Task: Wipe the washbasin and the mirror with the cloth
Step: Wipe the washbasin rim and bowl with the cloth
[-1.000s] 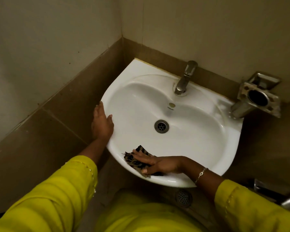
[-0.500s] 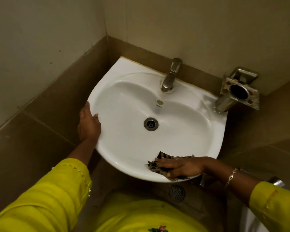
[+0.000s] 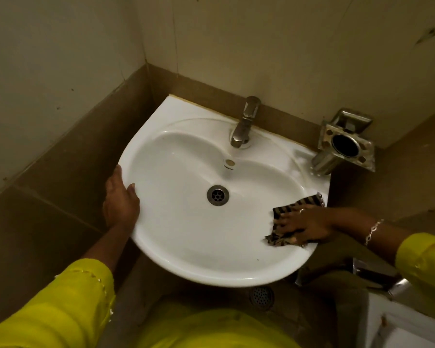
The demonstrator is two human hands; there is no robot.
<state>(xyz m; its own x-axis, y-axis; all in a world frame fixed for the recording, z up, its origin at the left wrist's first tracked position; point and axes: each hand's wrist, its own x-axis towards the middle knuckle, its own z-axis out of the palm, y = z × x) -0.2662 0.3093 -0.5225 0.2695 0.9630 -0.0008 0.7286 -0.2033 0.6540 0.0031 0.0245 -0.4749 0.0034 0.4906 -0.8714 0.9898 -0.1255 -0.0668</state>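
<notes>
pressing down with straight, spread fingers, the right hand (image 3: 305, 227) pins the striped cloth (image 3: 290, 209) flat on the right rim of the white washbasin (image 3: 186, 227), not curled round it. the left hand (image 3: 121, 199) rests relaxed against the left rim, thumb on top. the tap (image 3: 244, 124) stands behind.

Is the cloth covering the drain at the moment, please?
No, the cloth lies on the right rim of the washbasin, apart from the drain.
</notes>
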